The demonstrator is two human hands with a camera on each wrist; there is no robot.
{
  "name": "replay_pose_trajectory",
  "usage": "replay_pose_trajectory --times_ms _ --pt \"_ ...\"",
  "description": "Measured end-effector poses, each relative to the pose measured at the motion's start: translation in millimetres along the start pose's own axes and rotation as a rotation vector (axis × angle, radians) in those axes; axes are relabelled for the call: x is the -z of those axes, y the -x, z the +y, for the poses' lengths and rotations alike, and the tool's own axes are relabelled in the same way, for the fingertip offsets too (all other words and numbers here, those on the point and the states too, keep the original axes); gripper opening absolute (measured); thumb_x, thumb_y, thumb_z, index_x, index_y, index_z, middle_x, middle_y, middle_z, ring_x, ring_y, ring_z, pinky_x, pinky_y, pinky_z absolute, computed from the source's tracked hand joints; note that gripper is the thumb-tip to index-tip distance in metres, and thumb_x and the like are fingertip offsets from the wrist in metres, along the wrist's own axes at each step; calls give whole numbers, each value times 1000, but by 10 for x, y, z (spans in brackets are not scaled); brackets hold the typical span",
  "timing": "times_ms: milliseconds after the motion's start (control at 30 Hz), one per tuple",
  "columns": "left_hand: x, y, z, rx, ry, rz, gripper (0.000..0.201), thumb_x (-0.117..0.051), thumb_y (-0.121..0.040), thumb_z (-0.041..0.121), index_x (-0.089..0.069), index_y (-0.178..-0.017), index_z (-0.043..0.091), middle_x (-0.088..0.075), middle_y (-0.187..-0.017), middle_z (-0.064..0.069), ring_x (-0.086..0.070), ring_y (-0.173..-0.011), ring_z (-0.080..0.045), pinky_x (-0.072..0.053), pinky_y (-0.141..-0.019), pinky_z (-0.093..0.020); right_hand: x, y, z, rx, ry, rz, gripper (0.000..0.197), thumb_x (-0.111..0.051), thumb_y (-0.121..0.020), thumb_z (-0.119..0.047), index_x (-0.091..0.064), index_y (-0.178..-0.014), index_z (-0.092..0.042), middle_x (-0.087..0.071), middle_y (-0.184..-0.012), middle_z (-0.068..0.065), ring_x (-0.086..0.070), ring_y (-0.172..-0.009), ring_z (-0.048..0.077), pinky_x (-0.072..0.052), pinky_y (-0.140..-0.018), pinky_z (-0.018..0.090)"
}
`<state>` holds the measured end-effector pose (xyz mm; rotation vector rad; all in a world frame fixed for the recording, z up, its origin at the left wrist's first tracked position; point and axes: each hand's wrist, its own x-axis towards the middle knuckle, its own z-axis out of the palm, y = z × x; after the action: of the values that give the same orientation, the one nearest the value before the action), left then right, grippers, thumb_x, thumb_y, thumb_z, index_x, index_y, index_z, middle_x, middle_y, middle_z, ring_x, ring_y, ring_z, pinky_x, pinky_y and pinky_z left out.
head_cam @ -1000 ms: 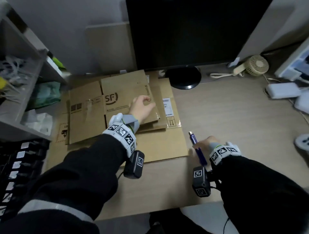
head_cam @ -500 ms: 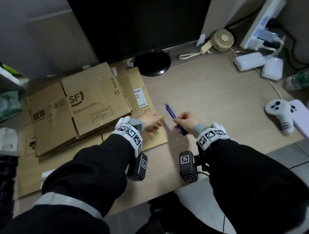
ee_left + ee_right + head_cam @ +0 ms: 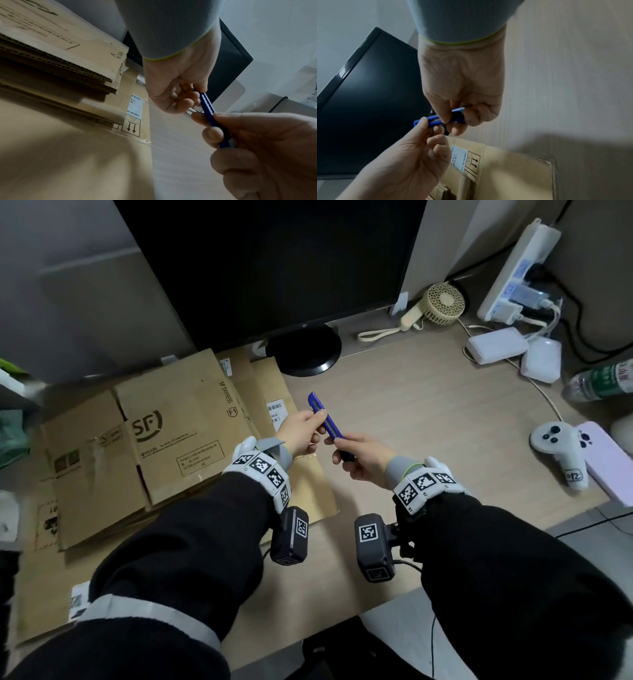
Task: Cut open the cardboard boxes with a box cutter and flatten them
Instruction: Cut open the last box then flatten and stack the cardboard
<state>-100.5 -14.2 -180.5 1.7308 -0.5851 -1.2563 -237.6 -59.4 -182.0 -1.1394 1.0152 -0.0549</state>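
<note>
Both hands hold a blue box cutter (image 3: pixel 325 419) in the air above the desk, right of the cardboard. My right hand (image 3: pixel 356 455) grips its rear half, fingers curled round the handle (image 3: pixel 453 116). My left hand (image 3: pixel 303 429) pinches the front part between thumb and fingers (image 3: pixel 195 100). No blade shows past the blue tip. Flattened brown boxes (image 3: pixel 178 426) lie stacked at the left of the desk, the top one printed "SF". A larger flat sheet (image 3: pixel 68 162) lies under them.
A black monitor (image 3: pixel 274 261) on a round stand (image 3: pixel 305 350) rises behind the hands. To the right lie a small fan (image 3: pixel 442 304), white chargers (image 3: pixel 496 345), a power strip (image 3: pixel 513 278), a bottle (image 3: pixel 603 380), a white controller (image 3: pixel 558 446) and a phone (image 3: pixel 609 460). Bare desk (image 3: pixel 428 412) stretches between.
My left hand left the cardboard stack and came right to the cutter, which it now pinches. My right hand lifted the cutter and brought it leftward. The head view swung right.
</note>
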Motion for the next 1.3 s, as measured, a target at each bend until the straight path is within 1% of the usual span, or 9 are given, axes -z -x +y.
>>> replay_pose_trajectory --times_ms 267,400,567,700,800,867,1000,1167,1300 --pt "45 -235 213 -8 44 15 28 -44 -101 26 -50 -77 13 -45 -70 1 -37 -53 -7 -32 -43 -15 60 -200 -345 -45 121 100 17 -38 -100 -22 -53 -99 -14 -52 -67 2 -30 -50 11 -20 -48 22" --pt "-25 -485 415 -38 -6 6 20 -48 -99 24 -53 -82 15 -51 -74 2 -43 -58 -8 -36 -48 -17 333 -381 -519 -30 96 179 14 -38 -98 -15 -43 -86 -19 -57 -71 3 -33 -51 13 -21 -49 23" --pt "-409 -873 665 -30 -48 -12 15 -48 -99 25 -54 -87 18 -56 -79 4 -51 -62 -8 -41 -55 -21 862 -583 -669 -23 148 258 22 -43 -97 -15 -43 -76 -22 -50 -75 -2 -43 -51 10 -22 -50 20" --pt "-915 -1340 902 20 23 -24 15 -48 -99 27 -54 -87 21 -58 -81 5 -54 -66 -7 -43 -58 -22 1571 -842 -882 -20 191 348 12 -45 -96 -14 -49 -86 -19 -44 -71 -3 -43 -51 9 -24 -45 18" --pt "-1078 -1546 973 68 124 8 20 -47 -100 26 -54 -83 17 -58 -79 3 -53 -61 -6 -42 -52 -20 1918 -1054 -1046 19 232 386 16 -51 -94 -13 -51 -79 -17 -45 -68 0 -43 -51 10 -25 -31 13" --pt "-1085 -1688 981 108 190 101 26 -45 -101 26 -54 -79 14 -57 -74 2 -53 -53 -2 -42 -48 -17 2042 -1323 -1142 38 254 346 22 -55 -93 -13 -50 -73 -19 -48 -68 1 -44 -51 10 -27 -30 13" --pt "-845 -1869 892 161 283 262 24 -45 -101 26 -55 -83 16 -61 -78 4 -57 -58 -2 -47 -50 -16 1918 -1792 -1257 55 296 235 29 -50 -92 -3 -49 -68 -19 -50 -68 6 -42 -42 7 -33 -41 15" --pt "-452 -2008 742 231 333 392 21 -47 -100 29 -56 -86 17 -63 -80 5 -58 -66 -6 -48 -60 -25 1581 -2327 -1318 57 402 168 28 -55 -85 0 -52 -66 -21 -52 -59 2 -48 -55 16 -44 -64 29" --pt "-185 -2117 598 323 326 460 26 -45 -101 34 -56 -85 17 -63 -81 4 -58 -66 -8 -49 -60 -25 1307 -2688 -1332 66 462 70 21 -56 -82 -5 -66 -85 -22 -63 -80 6 -57 -77 22 -51 -85 36"
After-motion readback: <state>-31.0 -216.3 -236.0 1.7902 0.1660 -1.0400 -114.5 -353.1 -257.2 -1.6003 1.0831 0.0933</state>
